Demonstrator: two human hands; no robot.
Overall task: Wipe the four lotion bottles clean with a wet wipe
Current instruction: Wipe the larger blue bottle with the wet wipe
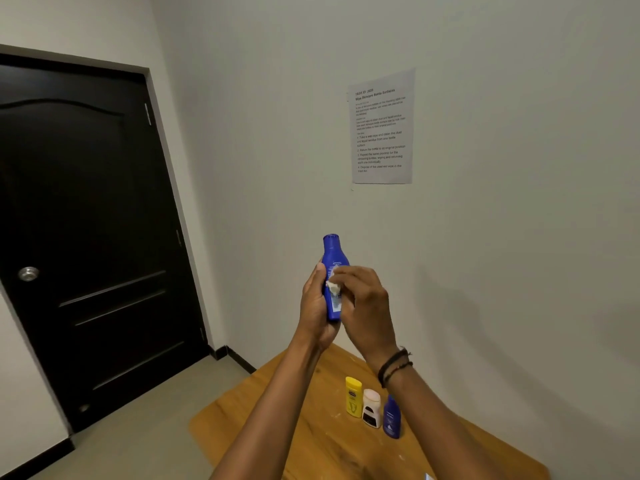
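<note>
A tall blue lotion bottle [331, 252] is held upright in the air, well above the table. My left hand [314, 306] grips its lower body from the left. My right hand [365, 303] presses a small crumpled white wet wipe [333, 286] against the bottle's label side. Three more bottles stand in a row on the wooden table [311, 434]: a yellow one [353, 396], a white one with a dark label [371, 408] and a small blue one [392, 417].
A black door [90, 237] fills the left side. A printed task sheet [381, 128] hangs on the white wall ahead. The table stands against the wall, with tiled floor [138, 434] to its left.
</note>
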